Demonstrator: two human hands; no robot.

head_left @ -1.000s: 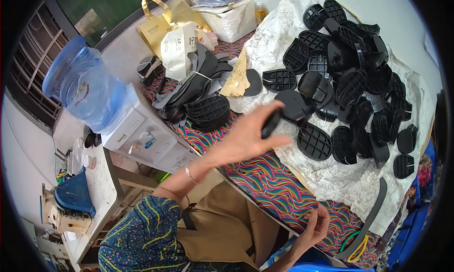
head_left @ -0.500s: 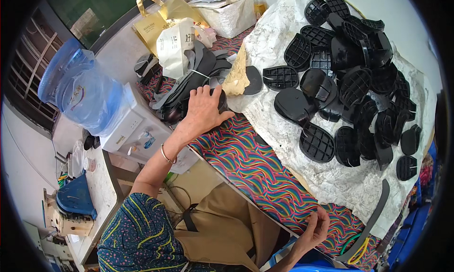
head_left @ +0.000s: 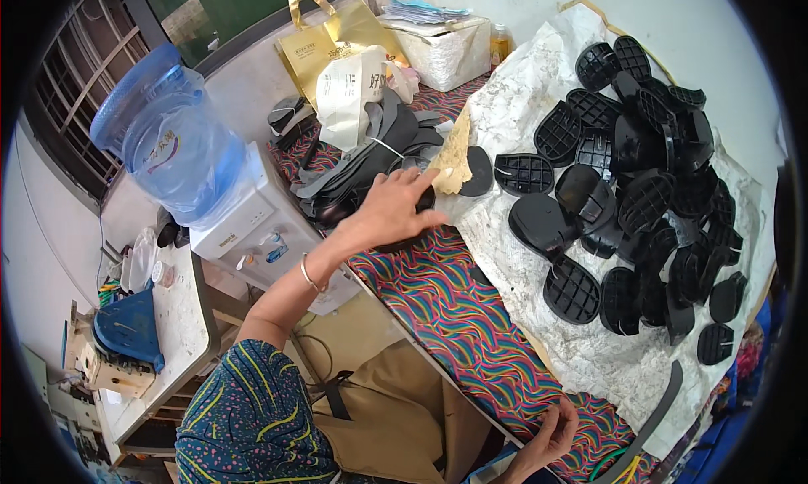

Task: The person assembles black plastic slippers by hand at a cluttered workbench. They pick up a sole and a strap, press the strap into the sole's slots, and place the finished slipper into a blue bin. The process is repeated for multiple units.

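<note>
My left hand (head_left: 389,213) reaches over a dark, rounded object (head_left: 427,199) at the near edge of a pile of black and grey straps (head_left: 374,147). Its fingers are stretched out and the thumb stands apart; how firmly it touches the dark object is hidden. To the right of the fingertips are a torn tan scrap (head_left: 455,160) and a flat dark grey sole piece (head_left: 479,172). My right hand (head_left: 553,438) hovers low over the patterned tablecloth (head_left: 454,316), fingers loosely bent and apart, with nothing visible in it.
Black heeled soles (head_left: 648,194) lie heaped on a stained white sheet (head_left: 505,114). Close to the right hand is a long grey strip (head_left: 656,417). Gold and white bags (head_left: 341,42) and a wrapped box (head_left: 442,50) stand behind; a water dispenser (head_left: 252,223) stands left.
The view has turned, so the table's far side appears lower and farther right. Against the table, both hands stay in nearly the same places.
</note>
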